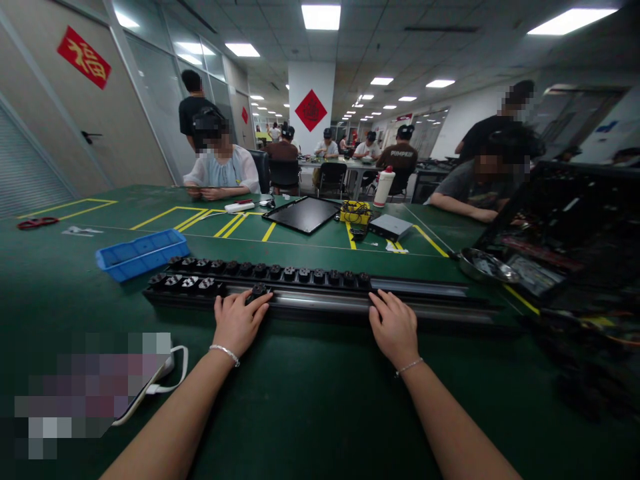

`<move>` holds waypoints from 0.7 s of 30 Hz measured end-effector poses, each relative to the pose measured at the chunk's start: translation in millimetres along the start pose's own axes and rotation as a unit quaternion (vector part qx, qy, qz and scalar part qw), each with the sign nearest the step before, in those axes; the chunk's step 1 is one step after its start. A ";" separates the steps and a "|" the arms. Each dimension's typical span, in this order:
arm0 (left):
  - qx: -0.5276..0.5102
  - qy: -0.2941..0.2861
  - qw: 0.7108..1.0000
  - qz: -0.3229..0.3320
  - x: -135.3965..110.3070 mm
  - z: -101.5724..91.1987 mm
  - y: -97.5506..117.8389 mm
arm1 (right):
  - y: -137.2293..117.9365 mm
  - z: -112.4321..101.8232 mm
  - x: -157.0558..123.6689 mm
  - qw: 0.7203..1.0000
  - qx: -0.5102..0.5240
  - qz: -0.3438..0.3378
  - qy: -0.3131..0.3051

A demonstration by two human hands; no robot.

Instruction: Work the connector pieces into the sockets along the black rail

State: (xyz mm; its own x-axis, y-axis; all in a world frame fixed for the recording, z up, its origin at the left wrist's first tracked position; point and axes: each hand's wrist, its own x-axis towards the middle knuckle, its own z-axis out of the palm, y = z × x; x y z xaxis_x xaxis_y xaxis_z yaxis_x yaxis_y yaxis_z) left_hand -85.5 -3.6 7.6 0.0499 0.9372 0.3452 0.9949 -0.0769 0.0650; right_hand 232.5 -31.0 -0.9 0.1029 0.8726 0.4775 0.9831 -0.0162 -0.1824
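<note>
Two long black rails lie side by side across the green table. Socket modules (pixel 290 273) line much of the back rail (pixel 420 288). On the front rail (pixel 320 301), several more modules (pixel 189 283) sit at the left end. My left hand (pixel 236 323) has its thumb and fingers on either side of a single black socket module (pixel 259 290) on the front rail, a little apart from that group. Farther right, my right hand (pixel 395 325) grips the front rail, fingers over its top and thumb at the near side. The undersides of both hands are hidden.
Behind the rails' left end stands a blue bin (pixel 143 255). A phone (pixel 100 387) with a white cable lies front left. A metal bowl (pixel 487 265) and dark equipment (pixel 575 267) stand right. Across the table are a black panel (pixel 303 215), a grey box (pixel 390 227) and two seated people.
</note>
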 end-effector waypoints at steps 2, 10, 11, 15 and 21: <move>0.000 -0.003 1.000 -0.002 0.1 -1.4 0.6 | -0.5 -0.7 -0.1 1.000 0.000 0.001 -0.002; -0.007 -0.005 1.000 -0.002 -0.1 -3.8 1.3 | -1.3 -4.0 0.2 1.000 0.001 0.005 -0.013; -0.007 -0.005 1.000 -0.001 -0.2 -3.5 1.0 | -1.4 -4.2 0.1 1.000 0.001 0.004 -0.014; -0.009 -0.005 1.000 0.001 0.5 -1.6 -0.6 | -1.3 -4.0 -0.1 1.000 0.001 0.003 -0.012; -0.009 -0.009 1.000 -0.008 2.0 0.1 -1.4 | -0.1 -2.2 0.2 1.000 0.002 -0.002 -0.001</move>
State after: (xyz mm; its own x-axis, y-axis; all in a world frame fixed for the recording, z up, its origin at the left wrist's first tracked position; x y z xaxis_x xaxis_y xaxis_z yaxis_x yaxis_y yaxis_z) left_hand -86.8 -1.6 8.1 0.0353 0.9445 0.3265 0.9939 -0.0674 0.0878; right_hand 232.7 -31.9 1.1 0.0996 0.8739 0.4758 0.9828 -0.0118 -0.1841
